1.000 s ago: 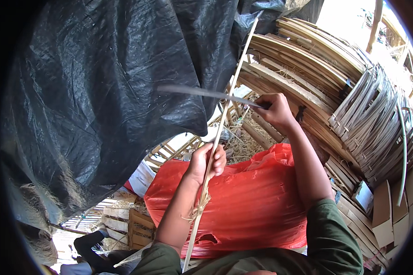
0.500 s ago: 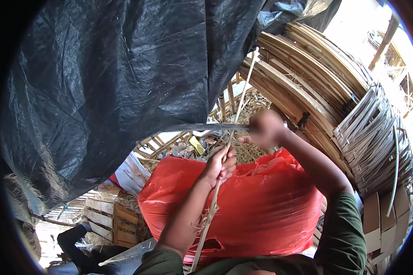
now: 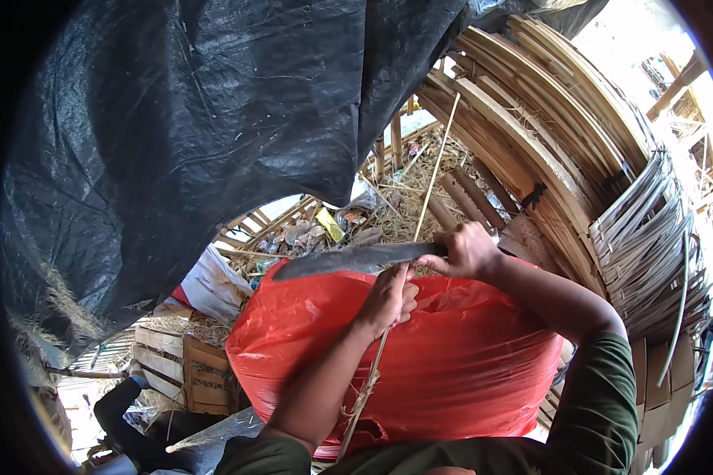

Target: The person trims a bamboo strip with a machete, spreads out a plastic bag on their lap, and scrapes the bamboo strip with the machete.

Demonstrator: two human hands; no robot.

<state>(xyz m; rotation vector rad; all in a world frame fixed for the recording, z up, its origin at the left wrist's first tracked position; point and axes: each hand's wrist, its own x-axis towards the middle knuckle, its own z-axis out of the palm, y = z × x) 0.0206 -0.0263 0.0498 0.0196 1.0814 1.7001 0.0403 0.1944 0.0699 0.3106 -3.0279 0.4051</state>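
Observation:
My left hand (image 3: 388, 299) is closed around a thin bamboo strip (image 3: 438, 170). The strip runs from my lap up past the hand, and frayed fibres hang from its lower part. My right hand (image 3: 469, 249) grips the handle end of a machete (image 3: 348, 260), whose broad dark blade points left. The blade lies across the strip just above my left hand, and my right thumb rests at the base of the blade, close to the strip. Beneath both forearms a large red plastic sack (image 3: 317, 332) bulges across my lap.
A black tarp (image 3: 206, 111) hangs at the upper left. Stacked wooden slats (image 3: 531, 119) and a bundle of thin pale strips (image 3: 646, 237) stand on the right. Shavings and litter (image 3: 364, 218) cover the ground ahead. Another person's dark sleeve (image 3: 119, 419) shows at lower left, near a wooden crate (image 3: 206, 372).
The machete and my right hand have come down and nearer along the strip, close to my left hand. The strip's far end now looks thinner.

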